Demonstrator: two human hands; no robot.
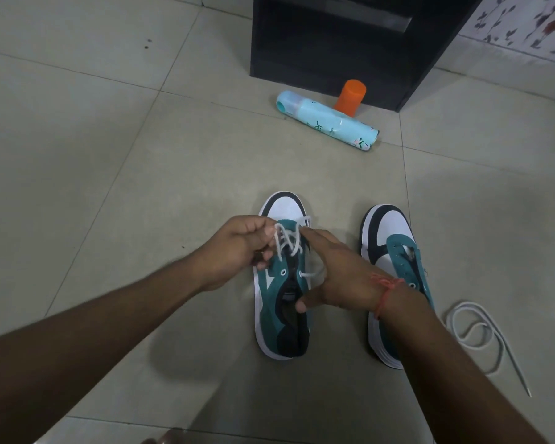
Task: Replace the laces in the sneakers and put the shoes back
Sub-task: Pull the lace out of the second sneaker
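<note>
Two teal, white and black sneakers stand side by side on the tiled floor, toes pointing away from me. The left sneaker (pixel 277 315) has a white lace (pixel 289 240) threaded through its front eyelets. My left hand (pixel 234 251) pinches that lace at the shoe's left side. My right hand (pixel 337 274) lies across the shoe, forefinger stretched to the lace crossings and thumb at the tongue opening. The right sneaker (pixel 394 248) has bare eyelets and is partly hidden by my right forearm. A second white lace (pixel 481 334) lies loose on the floor to its right.
A light blue spray can (pixel 327 121) lies on its side ahead of the shoes, with an orange cup (pixel 350 97) behind it. A black cabinet (pixel 350 46) stands at the back. A patterned wall (pixel 526 24) is at the far right.
</note>
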